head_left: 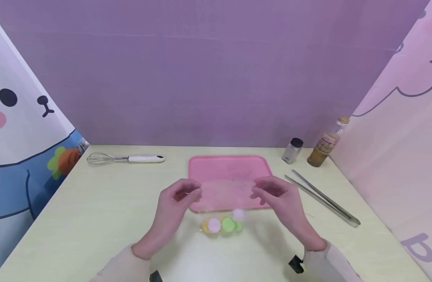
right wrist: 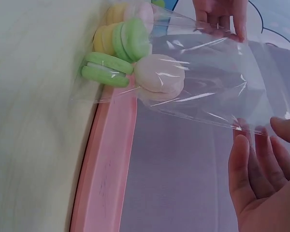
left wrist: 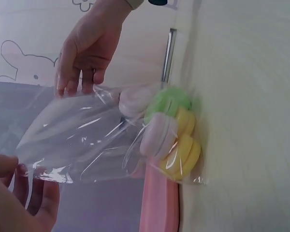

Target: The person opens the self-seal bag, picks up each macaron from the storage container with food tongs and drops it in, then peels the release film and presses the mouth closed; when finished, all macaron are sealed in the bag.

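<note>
A clear plastic bag [left wrist: 87, 140] hangs upright between my two hands, with several macarons at its bottom. Green macarons [right wrist: 106, 69], yellow ones [left wrist: 181, 157] and pale pink ones [right wrist: 159, 77] show through the film. My left hand [head_left: 173, 205] pinches the upper left edge of the bag between thumb and fingers. At the opposite upper edge, my right hand [head_left: 281, 201] holds the film the same way. The bag's bottom is at the table surface, just in front of the pink tray [head_left: 216, 161]; whether it bears on the table is hard to tell.
A whisk [head_left: 126, 158] lies at the back left of the table. Metal tongs [head_left: 323, 197] lie right of the tray. Behind them stand a small black-capped jar [head_left: 292, 151] and a corked bottle [head_left: 326, 145]. Cloth walls bound the back and sides.
</note>
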`<action>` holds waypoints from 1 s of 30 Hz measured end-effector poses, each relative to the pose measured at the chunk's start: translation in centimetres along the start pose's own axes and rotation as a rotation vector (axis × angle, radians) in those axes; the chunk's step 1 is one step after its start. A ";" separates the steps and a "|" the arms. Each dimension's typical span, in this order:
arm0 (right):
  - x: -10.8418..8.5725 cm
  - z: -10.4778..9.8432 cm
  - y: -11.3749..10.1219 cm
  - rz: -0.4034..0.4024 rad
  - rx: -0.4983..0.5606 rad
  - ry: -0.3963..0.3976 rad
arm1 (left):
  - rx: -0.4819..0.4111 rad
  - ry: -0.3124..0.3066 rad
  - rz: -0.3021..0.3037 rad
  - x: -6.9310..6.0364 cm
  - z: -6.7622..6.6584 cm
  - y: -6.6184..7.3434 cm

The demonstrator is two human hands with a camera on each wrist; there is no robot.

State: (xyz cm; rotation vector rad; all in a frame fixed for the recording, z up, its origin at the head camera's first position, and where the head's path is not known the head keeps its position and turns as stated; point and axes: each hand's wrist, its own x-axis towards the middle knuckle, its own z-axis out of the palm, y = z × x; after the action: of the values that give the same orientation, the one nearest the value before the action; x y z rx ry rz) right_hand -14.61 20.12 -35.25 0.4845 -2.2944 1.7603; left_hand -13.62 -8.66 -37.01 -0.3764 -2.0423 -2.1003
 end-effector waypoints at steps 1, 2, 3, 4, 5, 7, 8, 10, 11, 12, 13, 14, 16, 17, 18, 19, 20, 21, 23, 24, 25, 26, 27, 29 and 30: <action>0.1 0.0 0.0 -0.006 -0.008 -0.006 | 0.002 -0.008 -0.007 0.1 -0.1 0.0; 0.1 0.0 0.0 -0.016 -0.013 -0.013 | 0.004 -0.018 -0.015 0.2 -0.2 0.0; 0.1 -0.1 0.1 -0.025 -0.012 -0.020 | 0.010 -0.031 -0.018 0.3 -0.4 0.0; 0.2 -0.1 0.1 -0.035 -0.009 -0.027 | 0.012 -0.048 -0.017 0.3 -0.5 0.0; 0.2 -0.2 0.2 -0.045 -0.004 -0.033 | 0.015 -0.066 -0.014 0.4 -0.6 0.0; 0.2 -0.3 0.4 -0.077 0.011 -0.046 | 0.020 -0.102 0.004 0.5 -0.9 0.0; 0.2 -0.4 0.6 -0.092 0.027 -0.053 | 0.018 -0.119 0.015 0.6 -1.0 0.0; 0.3 -0.5 0.7 -0.126 0.057 -0.072 | 0.013 -0.147 0.035 0.7 -1.2 -0.1; 0.3 -0.6 0.8 -0.142 0.069 -0.081 | 0.008 -0.158 0.041 0.7 -1.3 -0.1; 0.2 -0.7 0.9 -0.160 0.081 -0.093 | 0.001 -0.168 0.048 0.8 -1.4 -0.1; 0.2 -0.8 0.9 -0.171 0.091 -0.102 | -0.009 -0.177 0.052 0.8 -1.5 -0.1; 0.2 -0.9 1.0 -0.177 0.101 -0.108 | -0.019 -0.187 0.055 0.9 -1.6 -0.1; 0.1 -1.0 1.2 -0.191 0.109 -0.121 | -0.045 -0.212 0.060 1.0 -1.8 -0.1; 0.0 -1.1 1.3 -0.198 0.114 -0.127 | -0.058 -0.225 0.057 1.1 -1.9 -0.1; -0.1 -1.1 1.4 -0.207 0.120 -0.131 | -0.068 -0.240 0.060 1.1 -2.1 -0.1; -0.1 -1.2 1.5 -0.220 0.125 -0.136 | -0.076 -0.253 0.061 1.1 -2.2 -0.1; -0.1 -1.2 1.6 -0.236 0.133 -0.141 | -0.078 -0.267 0.067 1.2 -2.3 -0.1; -0.2 -1.3 1.8 -0.254 0.143 -0.146 | -0.080 -0.276 0.069 1.2 -2.3 0.0; -0.2 -1.3 2.0 -0.293 0.171 -0.157 | -0.070 -0.295 0.084 1.3 -2.5 0.0; -0.3 -1.3 2.1 -0.311 0.188 -0.162 | -0.067 -0.303 0.095 1.3 -2.6 -0.1; -0.3 -1.3 2.2 -0.330 0.205 -0.168 | -0.063 -0.309 0.103 1.3 -2.6 -0.1; -0.3 -1.4 2.2 -0.341 0.220 -0.174 | -0.058 -0.316 0.116 1.3 -2.7 -0.1; -0.3 -1.4 2.2 -0.353 0.232 -0.177 | -0.056 -0.321 0.127 1.4 -2.7 -0.2; -0.4 -1.4 2.2 -0.370 0.252 -0.183 | -0.052 -0.336 0.152 1.4 -2.8 -0.2; -0.4 -1.4 2.2 -0.377 0.256 -0.184 | -0.047 -0.341 0.161 1.4 -2.9 -0.3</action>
State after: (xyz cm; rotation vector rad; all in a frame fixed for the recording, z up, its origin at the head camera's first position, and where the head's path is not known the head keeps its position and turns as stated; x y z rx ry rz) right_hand -15.12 22.01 -37.05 1.0877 -1.9215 1.8787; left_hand -15.19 -11.46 -36.88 -0.9306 -2.0516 -2.1053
